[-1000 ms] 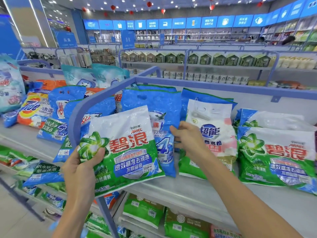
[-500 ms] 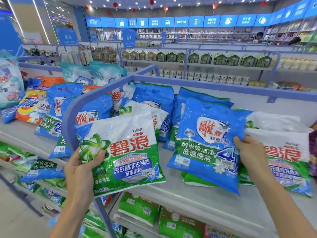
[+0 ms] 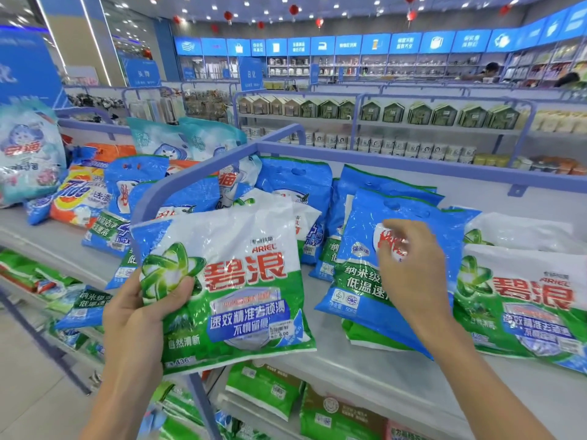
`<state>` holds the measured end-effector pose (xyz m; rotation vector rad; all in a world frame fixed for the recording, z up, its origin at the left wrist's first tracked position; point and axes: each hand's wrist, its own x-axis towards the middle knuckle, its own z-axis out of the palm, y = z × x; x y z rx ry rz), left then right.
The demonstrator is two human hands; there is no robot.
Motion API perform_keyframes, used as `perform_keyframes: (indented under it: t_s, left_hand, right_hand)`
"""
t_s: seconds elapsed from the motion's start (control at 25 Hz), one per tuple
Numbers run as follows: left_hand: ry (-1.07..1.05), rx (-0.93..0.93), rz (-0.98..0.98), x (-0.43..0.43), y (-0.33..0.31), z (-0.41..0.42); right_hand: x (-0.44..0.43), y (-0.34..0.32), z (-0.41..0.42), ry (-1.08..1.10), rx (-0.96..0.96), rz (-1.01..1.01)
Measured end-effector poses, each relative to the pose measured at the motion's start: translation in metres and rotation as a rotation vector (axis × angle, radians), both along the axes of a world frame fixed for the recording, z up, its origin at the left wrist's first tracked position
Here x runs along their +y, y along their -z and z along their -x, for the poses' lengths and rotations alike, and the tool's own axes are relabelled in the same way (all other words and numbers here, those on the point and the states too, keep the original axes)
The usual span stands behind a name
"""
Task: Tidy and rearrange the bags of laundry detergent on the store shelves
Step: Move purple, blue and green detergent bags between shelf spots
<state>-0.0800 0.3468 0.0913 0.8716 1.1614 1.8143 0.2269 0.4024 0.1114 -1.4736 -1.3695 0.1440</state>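
My left hand (image 3: 143,315) grips the lower left corner of a white and green Ariel detergent bag (image 3: 241,281), held upright in front of the shelf's blue rail (image 3: 197,176). My right hand (image 3: 413,274) hovers with loose, spread fingers over the face of a blue detergent bag (image 3: 359,281). That bag leans on a small pile on the top shelf (image 3: 381,376). Just right of it lies a second Ariel bag (image 3: 524,296). More blue bags (image 3: 295,185) stand behind.
Left of the rail, an orange Tide bag (image 3: 76,195) and other blue bags crowd the shelf. Green bags (image 3: 263,389) fill the lower shelf. Behind the back rail (image 3: 413,163) runs another aisle of shelves with small boxes.
My right hand took a blue bag from the middle stack, carried it right onto the pile beside the second Ariel bag, and let it go. My left hand kept its bag.
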Motion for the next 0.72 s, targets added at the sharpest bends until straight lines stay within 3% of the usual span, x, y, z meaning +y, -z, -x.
perform_keyframes:
  t_s: [0.08, 0.24, 0.4, 0.56, 0.72]
  left_hand:
    - [-0.029, 0.001, -0.014, 0.0, -0.005, 0.008]
    - [-0.113, -0.008, -0.04, -0.001, -0.019, 0.028]
    - [-0.18, -0.022, -0.047, -0.01, -0.023, 0.05]
    - [-0.187, -0.017, -0.053, -0.014, -0.024, 0.06]
    - [-0.194, -0.003, -0.051, -0.017, -0.023, 0.066]
  right_hand:
    - [0.023, -0.01, 0.034, -0.26, 0.189, 0.316]
    - [0.072, -0.016, 0.089, -0.312, 0.357, 0.699]
    - [0.107, 0.025, 0.122, -0.257, 0.579, 0.685]
    - [0.113, 0.046, 0.136, -0.145, 0.498, 0.657]
    - [0.1, 0.052, 0.144, -0.19, 0.576, 0.469]
